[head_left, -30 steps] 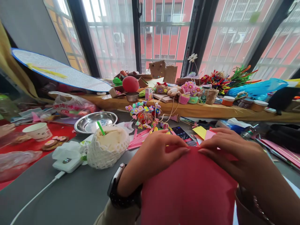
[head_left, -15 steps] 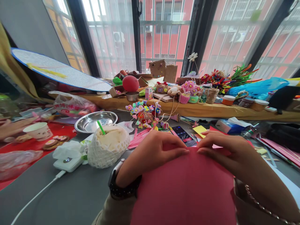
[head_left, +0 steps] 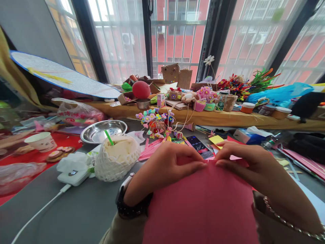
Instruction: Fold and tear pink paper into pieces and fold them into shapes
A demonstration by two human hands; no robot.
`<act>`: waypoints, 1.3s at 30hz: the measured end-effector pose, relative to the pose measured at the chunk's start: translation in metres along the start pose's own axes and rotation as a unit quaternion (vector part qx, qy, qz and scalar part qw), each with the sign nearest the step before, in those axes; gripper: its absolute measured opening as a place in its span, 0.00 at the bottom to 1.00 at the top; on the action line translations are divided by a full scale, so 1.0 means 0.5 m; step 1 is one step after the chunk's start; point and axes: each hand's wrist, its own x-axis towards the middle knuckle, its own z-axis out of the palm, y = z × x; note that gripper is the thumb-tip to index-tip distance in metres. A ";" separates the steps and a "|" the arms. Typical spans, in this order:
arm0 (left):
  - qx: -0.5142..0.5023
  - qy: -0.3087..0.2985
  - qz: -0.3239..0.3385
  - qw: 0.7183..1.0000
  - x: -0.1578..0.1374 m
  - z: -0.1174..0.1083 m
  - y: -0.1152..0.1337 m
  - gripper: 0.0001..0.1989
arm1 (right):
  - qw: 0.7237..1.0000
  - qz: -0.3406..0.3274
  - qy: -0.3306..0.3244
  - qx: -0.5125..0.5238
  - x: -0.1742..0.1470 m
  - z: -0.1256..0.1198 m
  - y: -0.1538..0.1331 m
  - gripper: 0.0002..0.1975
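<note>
A large sheet of red paper point(head_left: 203, 206) hangs toward me, with a faint crease running down its middle. My left hand point(head_left: 175, 162), with a watch on its wrist, pinches the top edge just left of that crease. On the other side of the crease, my right hand point(head_left: 241, 162) grips the same edge between thumb and fingers. The two sets of fingertips are a small gap apart. Just beyond them lies a phone point(head_left: 199, 146) with a lit timer on its screen. Yellow paper point(head_left: 216, 140) is near my right fingers.
Left of my hands stand a coconut point(head_left: 116, 157) in white foam netting with a green straw, a steel plate point(head_left: 86, 136) and a charger with a cable point(head_left: 42, 213). A paper cup point(head_left: 42, 142) is farther left. Craft flowers point(head_left: 154, 122) and a crowded wooden ledge point(head_left: 167, 115) lie ahead.
Both hands keep their pinch on the red paper and have shifted very slightly right. At far left, another person's hand has moved and looks blurred.
</note>
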 end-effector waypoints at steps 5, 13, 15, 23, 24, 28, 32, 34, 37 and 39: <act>-0.003 -0.005 -0.007 1.000 0.002 -0.002 0.001 0.07 | 1.000 0.002 -0.002 -0.012 -0.001 -0.001 0.000 0.07; -0.014 -0.014 -0.015 1.000 0.003 -0.002 -0.001 0.08 | 1.000 0.003 -0.003 -0.012 -0.004 -0.002 0.002 0.07; -0.023 -0.019 -0.020 0.999 0.004 -0.003 -0.002 0.08 | 1.000 0.007 -0.003 -0.014 -0.002 0.000 0.001 0.07; 0.015 -0.020 -0.033 0.999 0.004 -0.009 -0.008 0.10 | 1.000 0.011 -0.003 -0.015 -0.003 0.000 -0.003 0.07; 0.020 -0.018 -0.032 0.999 0.004 -0.009 -0.009 0.10 | 1.000 0.015 -0.002 -0.015 -0.004 0.000 -0.003 0.07; 0.020 -0.007 -0.027 0.999 0.005 -0.008 -0.011 0.09 | 1.000 0.022 0.000 -0.015 -0.002 -0.001 -0.003 0.08; 0.013 0.003 -0.023 1.000 0.005 -0.006 -0.011 0.08 | 1.000 0.023 0.005 -0.006 -0.001 0.000 -0.002 0.09; 0.011 0.006 -0.020 1.000 0.005 -0.005 -0.010 0.08 | 1.000 0.020 0.007 -0.003 -0.001 0.000 0.000 0.09; 0.007 0.008 -0.018 1.000 0.005 -0.006 -0.007 0.08 | 1.000 0.016 0.011 -0.005 -0.002 -0.001 -0.001 0.08; 0.005 0.009 -0.018 1.000 0.006 -0.007 -0.005 0.08 | 1.000 0.013 0.013 -0.006 -0.002 -0.001 -0.003 0.08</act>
